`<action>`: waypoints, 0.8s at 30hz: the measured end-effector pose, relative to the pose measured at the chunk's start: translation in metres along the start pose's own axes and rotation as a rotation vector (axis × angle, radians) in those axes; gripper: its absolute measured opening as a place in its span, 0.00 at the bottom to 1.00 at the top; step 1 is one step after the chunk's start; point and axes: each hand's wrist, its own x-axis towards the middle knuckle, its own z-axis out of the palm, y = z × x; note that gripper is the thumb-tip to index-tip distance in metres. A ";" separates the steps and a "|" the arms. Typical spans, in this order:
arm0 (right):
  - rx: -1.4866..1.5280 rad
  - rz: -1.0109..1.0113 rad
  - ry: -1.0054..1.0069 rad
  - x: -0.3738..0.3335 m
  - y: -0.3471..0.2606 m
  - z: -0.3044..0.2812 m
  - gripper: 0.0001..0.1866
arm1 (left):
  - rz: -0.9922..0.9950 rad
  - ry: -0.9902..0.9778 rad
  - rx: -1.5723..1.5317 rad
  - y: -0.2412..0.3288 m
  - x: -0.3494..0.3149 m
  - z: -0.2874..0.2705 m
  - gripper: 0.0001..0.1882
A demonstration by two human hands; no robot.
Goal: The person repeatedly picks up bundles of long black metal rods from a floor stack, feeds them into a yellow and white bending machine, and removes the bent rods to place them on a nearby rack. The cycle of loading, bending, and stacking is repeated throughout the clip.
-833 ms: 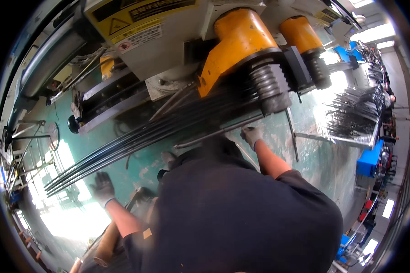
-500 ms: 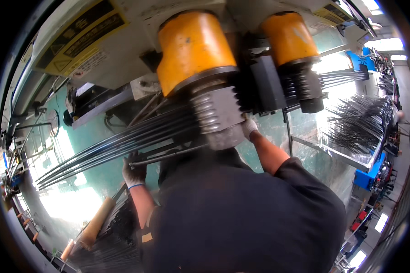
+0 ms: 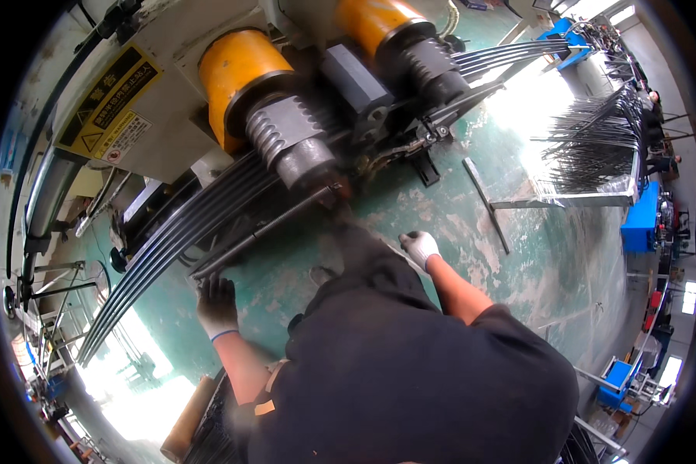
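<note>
The single head-worn fisheye view is looking steeply down from above the person's own torso [image 3: 410, 371], which is filling the 6 o'clock part of the frame. The camera is facing forward and down toward a bending machine [image 3: 209, 116] that is sitting close at 11 to 12 o'clock, its yellow rollers [image 3: 240, 73] looming large. The green floor [image 3: 549, 255] is spreading toward 3 o'clock, where distant racks [image 3: 595, 147] are looking small. Straight edges are bowing toward the dark circular rim. No second view is sharing the scene.
</note>
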 end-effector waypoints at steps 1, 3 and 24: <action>0.017 -0.013 0.018 -0.006 0.002 -0.003 0.22 | -0.029 0.004 0.004 0.002 0.000 -0.009 0.12; 0.112 -0.065 0.040 -0.012 -0.005 -0.006 0.21 | -0.095 0.008 0.021 -0.003 0.000 -0.040 0.11; 0.927 -0.826 0.179 -0.029 -0.280 -0.081 0.22 | 0.990 -1.100 2.832 -0.087 0.047 -0.177 0.37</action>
